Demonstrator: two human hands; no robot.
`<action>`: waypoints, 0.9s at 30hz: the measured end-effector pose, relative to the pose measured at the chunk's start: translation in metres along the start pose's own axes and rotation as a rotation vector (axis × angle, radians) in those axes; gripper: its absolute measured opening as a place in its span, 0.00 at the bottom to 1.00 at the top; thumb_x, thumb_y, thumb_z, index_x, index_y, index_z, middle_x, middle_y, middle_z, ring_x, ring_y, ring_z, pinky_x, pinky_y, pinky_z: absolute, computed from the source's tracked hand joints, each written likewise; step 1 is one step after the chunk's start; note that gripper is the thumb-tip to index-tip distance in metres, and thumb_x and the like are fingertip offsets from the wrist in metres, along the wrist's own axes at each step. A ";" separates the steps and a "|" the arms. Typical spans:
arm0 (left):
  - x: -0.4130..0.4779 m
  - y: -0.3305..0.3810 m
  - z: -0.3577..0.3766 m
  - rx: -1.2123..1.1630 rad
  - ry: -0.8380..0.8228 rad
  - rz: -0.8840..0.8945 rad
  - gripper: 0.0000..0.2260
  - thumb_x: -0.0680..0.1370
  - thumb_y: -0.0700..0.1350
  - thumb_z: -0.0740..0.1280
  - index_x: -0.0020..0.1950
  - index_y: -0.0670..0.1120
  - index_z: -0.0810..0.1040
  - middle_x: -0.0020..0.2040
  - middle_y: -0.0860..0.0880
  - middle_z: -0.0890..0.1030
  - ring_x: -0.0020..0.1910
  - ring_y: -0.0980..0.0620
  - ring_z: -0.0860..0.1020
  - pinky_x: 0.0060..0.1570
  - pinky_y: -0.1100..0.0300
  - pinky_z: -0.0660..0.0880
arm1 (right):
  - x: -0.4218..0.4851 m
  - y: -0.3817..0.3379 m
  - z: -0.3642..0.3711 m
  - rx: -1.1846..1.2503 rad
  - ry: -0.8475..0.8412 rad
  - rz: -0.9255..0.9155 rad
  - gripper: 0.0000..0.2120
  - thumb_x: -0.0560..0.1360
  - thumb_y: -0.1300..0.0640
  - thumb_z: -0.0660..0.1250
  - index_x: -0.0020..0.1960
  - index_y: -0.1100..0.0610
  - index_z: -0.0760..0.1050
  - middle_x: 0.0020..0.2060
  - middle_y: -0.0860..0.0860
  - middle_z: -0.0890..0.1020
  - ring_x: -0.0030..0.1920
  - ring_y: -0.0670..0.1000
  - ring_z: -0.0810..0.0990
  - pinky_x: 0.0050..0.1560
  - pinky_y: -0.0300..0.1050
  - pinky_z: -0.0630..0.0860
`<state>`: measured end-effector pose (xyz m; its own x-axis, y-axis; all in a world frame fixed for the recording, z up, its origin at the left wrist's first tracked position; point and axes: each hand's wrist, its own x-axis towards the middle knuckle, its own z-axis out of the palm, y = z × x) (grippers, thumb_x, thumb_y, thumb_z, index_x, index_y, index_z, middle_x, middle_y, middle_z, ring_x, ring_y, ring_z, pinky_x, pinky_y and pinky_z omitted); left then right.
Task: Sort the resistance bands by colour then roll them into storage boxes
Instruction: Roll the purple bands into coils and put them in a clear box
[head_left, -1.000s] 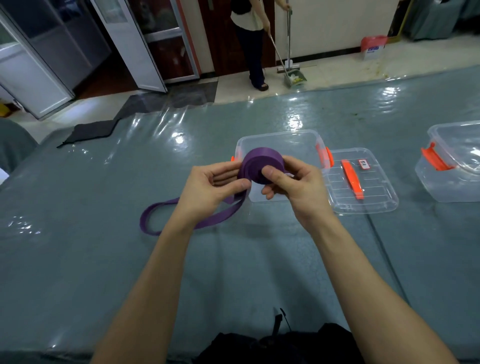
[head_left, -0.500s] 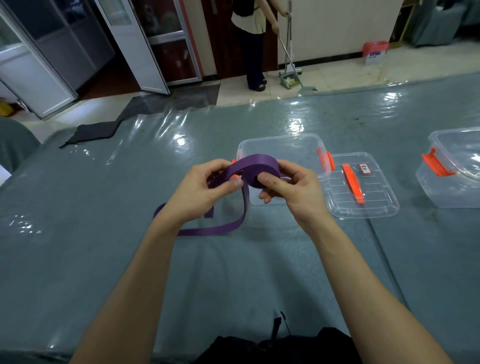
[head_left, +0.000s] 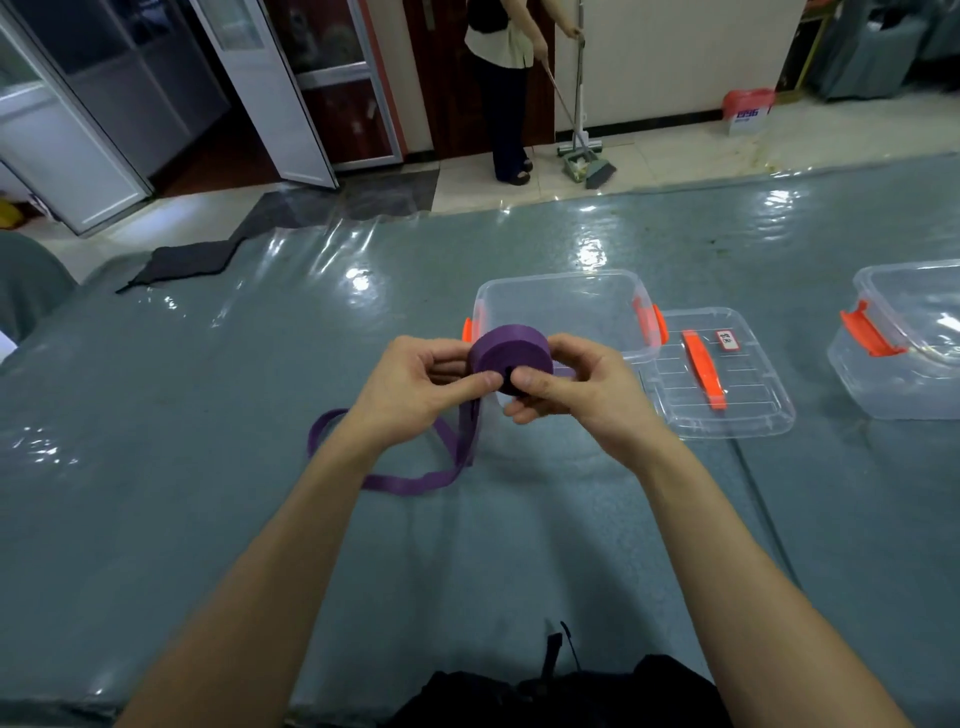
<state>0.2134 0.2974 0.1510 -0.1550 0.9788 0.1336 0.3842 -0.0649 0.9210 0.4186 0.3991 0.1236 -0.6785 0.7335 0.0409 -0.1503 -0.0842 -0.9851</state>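
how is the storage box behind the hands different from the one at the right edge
The middle box stands right behind the purple band roll, with a lid lying flat beside it; the right box stands apart, cut off by the frame, no lid in view. The middle box shows orange clasps on both sides, the right box only one. Both are clear plastic.

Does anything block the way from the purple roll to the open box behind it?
Nothing visible does. The box is open, its lid beside it on the right. The left hand and right hand hold the roll in front of it; only the unrolled tail trails on the table.
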 end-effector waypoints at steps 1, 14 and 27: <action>0.001 0.002 -0.007 0.132 -0.031 0.020 0.11 0.77 0.44 0.80 0.59 0.48 0.89 0.51 0.51 0.90 0.52 0.54 0.88 0.58 0.55 0.84 | 0.000 -0.004 -0.005 -0.167 -0.037 0.001 0.18 0.73 0.56 0.81 0.60 0.59 0.83 0.53 0.56 0.88 0.37 0.64 0.87 0.38 0.53 0.84; 0.018 0.021 -0.029 0.130 -0.185 -0.046 0.17 0.74 0.36 0.81 0.61 0.44 0.87 0.54 0.49 0.90 0.56 0.51 0.88 0.59 0.61 0.82 | 0.011 -0.029 -0.001 -0.189 0.010 -0.077 0.12 0.73 0.63 0.81 0.56 0.61 0.87 0.41 0.60 0.88 0.34 0.63 0.86 0.42 0.55 0.87; 0.039 0.143 -0.134 0.452 0.124 0.224 0.16 0.76 0.43 0.80 0.63 0.46 0.87 0.53 0.53 0.89 0.53 0.59 0.87 0.61 0.61 0.82 | 0.095 -0.166 0.064 -0.401 -0.161 -0.328 0.17 0.76 0.60 0.79 0.62 0.62 0.82 0.51 0.58 0.88 0.42 0.62 0.90 0.47 0.60 0.88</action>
<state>0.1405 0.3007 0.3372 -0.1199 0.9187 0.3763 0.7709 -0.1527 0.6183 0.3332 0.4394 0.3020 -0.7484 0.5629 0.3508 -0.1074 0.4190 -0.9016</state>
